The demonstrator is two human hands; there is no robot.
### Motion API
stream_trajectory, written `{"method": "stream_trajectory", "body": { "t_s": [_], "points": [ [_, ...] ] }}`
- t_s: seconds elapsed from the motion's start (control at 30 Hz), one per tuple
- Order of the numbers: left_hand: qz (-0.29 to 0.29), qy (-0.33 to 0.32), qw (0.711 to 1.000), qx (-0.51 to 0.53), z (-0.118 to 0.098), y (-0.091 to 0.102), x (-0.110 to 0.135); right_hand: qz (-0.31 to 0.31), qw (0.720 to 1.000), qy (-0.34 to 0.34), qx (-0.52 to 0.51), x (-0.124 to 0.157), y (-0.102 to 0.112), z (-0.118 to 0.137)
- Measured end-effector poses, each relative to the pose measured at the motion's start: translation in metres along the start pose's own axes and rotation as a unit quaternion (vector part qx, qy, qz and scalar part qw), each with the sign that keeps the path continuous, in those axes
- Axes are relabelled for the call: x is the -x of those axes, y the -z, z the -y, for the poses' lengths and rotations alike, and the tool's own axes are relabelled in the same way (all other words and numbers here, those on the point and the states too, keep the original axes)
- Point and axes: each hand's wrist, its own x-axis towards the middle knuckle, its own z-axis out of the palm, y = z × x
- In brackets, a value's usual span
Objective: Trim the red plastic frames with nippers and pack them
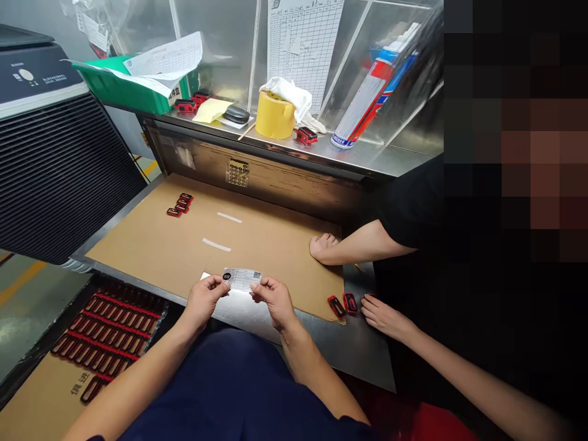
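Between my two hands, near the front edge of the table, I hold a white printed label [242,279] with a black round mark and a square code. My left hand [205,299] pinches its left end with thumb and fingers. At the opposite end, my right hand [274,299] grips the label the same way. Behind it, two pale strips, a nearer strip [217,245] and a farther strip [229,217], lie on the cardboard sheet [271,257]. Small red-and-black frame parts [180,205] sit in a cluster at the sheet's far left.
At the right, a co-worker's hands [325,248] rest on the table, near two red-and-black parts [342,304]. A shelf holds a green bin [122,86], yellow tape [274,116] and a spray can [361,104]. Lower left, a box carries rows of parts [113,324].
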Motion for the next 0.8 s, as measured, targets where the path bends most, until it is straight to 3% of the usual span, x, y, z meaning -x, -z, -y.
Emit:
{"method": "stream_trajectory", "body": {
  "t_s": [0.3,0.8],
  "points": [
    [0.005,0.018,1.0,0.024,0.005,-0.01,0.005,0.009,1.0,0.002,-0.001,-0.002,0.015,-0.001],
    [0.026,0.04,0.995,0.088,0.001,-0.018,0.011,-0.025,0.998,0.036,0.034,-0.008,0.013,0.0]
  ]
}}
